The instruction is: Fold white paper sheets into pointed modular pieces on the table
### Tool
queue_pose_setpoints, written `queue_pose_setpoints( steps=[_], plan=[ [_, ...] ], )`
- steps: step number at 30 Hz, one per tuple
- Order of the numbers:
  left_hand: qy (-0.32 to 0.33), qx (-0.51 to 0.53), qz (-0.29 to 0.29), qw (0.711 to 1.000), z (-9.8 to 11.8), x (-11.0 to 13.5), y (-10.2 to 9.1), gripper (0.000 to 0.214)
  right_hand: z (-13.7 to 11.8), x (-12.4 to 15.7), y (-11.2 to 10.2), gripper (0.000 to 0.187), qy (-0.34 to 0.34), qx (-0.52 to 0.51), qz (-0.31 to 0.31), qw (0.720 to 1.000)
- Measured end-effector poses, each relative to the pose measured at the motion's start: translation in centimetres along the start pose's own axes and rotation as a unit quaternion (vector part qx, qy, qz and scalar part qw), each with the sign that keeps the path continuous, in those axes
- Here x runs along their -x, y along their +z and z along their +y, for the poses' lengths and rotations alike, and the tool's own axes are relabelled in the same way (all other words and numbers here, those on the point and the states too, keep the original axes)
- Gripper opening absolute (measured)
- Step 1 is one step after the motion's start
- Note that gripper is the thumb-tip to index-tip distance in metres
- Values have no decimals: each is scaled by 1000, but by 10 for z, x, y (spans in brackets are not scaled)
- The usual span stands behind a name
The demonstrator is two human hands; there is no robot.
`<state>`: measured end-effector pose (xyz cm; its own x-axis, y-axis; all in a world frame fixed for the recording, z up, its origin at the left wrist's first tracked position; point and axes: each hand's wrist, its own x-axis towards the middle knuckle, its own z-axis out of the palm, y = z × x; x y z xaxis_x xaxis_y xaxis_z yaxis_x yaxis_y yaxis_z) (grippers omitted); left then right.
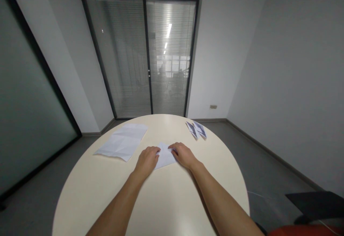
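A folded sheet of white paper [164,160] lies on the table in front of me, between my two hands. My left hand [148,160] is closed on its left edge, the thumb and fingers pinched together at the paper. On the opposite edge, my right hand [183,154] pinches the paper the same way. The sheet's upper part narrows between the fingertips, and its lower edge runs straight. My fingers hide both side edges.
A larger creased white sheet [123,141] lies at the table's left. Two folded paper pieces with dark printed patches [196,130] rest at the far right. The round cream table [161,207] fills the foreground. A dark chair part [317,203] stands at the lower right.
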<state>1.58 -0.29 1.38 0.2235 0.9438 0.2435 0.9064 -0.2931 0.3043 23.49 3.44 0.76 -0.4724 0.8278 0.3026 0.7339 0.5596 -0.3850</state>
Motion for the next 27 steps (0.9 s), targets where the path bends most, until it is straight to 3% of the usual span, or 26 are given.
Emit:
queue_pose_setpoints(
  steps=[8,18,23,27],
  plan=[
    [131,29,-17,991,-10,0,8,36,9,0,0,38,37,-14,19,999],
    [139,39,-36,989,-4,5,7,36,29,-5,5,40,111,-50,57,991],
    [142,26,-41,989,1,8,4,36,11,-4,-8,39,108,42,93,989],
    [159,31,-38,986,3,7,4,39,-20,-4,-8,32,22,-14,84,996]
  ],
)
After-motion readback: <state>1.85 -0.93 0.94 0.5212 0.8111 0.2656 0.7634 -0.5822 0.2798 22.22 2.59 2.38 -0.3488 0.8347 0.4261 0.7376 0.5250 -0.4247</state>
